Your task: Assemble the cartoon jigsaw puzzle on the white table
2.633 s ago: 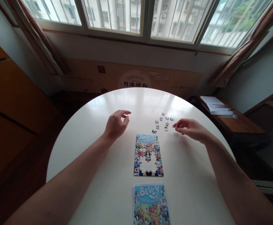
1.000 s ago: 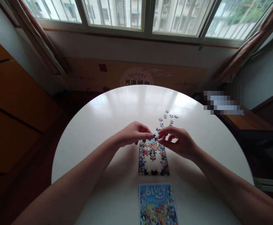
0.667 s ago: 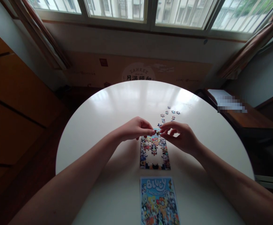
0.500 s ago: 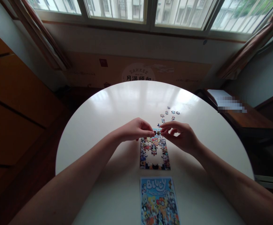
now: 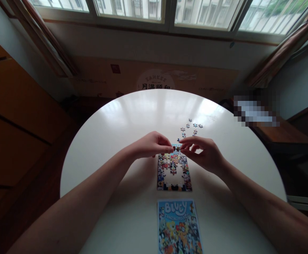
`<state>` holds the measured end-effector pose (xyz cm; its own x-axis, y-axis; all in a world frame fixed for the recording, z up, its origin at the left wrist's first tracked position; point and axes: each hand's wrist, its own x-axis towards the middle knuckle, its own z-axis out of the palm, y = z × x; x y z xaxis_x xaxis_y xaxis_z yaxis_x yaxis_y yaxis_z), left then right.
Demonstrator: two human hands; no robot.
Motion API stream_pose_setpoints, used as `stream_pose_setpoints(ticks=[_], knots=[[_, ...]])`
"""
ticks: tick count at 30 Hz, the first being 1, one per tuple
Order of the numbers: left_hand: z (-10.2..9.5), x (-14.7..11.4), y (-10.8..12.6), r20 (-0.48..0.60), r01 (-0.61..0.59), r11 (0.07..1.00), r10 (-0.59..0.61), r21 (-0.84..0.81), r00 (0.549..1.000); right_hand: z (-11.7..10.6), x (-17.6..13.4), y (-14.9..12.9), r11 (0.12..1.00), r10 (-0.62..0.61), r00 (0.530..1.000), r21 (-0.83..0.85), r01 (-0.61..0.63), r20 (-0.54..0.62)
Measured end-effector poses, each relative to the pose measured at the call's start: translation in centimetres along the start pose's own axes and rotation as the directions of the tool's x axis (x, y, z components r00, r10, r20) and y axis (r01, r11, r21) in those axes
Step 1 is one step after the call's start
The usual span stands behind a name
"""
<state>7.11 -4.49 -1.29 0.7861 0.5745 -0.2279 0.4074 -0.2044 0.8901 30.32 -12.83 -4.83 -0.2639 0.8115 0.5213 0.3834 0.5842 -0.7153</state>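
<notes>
A partly assembled jigsaw puzzle (image 5: 187, 176) lies on the white table, with an open gap in its lower middle. Above its top part, a small dark puzzle piece (image 5: 176, 149) is pinched between both hands. My left hand (image 5: 156, 145) is closed, thumb and fingertips on the piece's left side. My right hand (image 5: 203, 150) is closed on its right side, fingers bent. The hands partly cover the puzzle's upper edge. Nearer to me lies a colourful picture sheet (image 5: 179, 225) lettered "Bluey".
Several loose puzzle pieces (image 5: 195, 125) are scattered beyond my right hand. The round white table (image 5: 103, 130) curves away toward a wall under windows. A brown wooden desk (image 5: 291, 132) stands to the right, an orange-brown cabinet (image 5: 16, 123) to the left.
Both hands stay almost in place, still pinching the small piece over the puzzle. The whole view has shifted very slightly.
</notes>
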Motion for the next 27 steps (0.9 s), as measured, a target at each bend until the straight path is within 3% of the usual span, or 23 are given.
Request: stream_pose_setpoints(ticks=[12, 27], knots=[[0.4, 0.1, 0.5, 0.007, -0.013, 0.998, 0.012, 0.067, 1.0, -0.5, 0.0, -0.3, 0.999, 0.026, 0.999, -0.032, -0.025, 0.025], [0.7, 0.6, 0.6, -0.102, -0.084, 0.995, 0.088, 0.05, 0.991, -1.4, 0.2, -0.7, 0.99, 0.113, 0.994, -0.089, -0.113, -0.011]])
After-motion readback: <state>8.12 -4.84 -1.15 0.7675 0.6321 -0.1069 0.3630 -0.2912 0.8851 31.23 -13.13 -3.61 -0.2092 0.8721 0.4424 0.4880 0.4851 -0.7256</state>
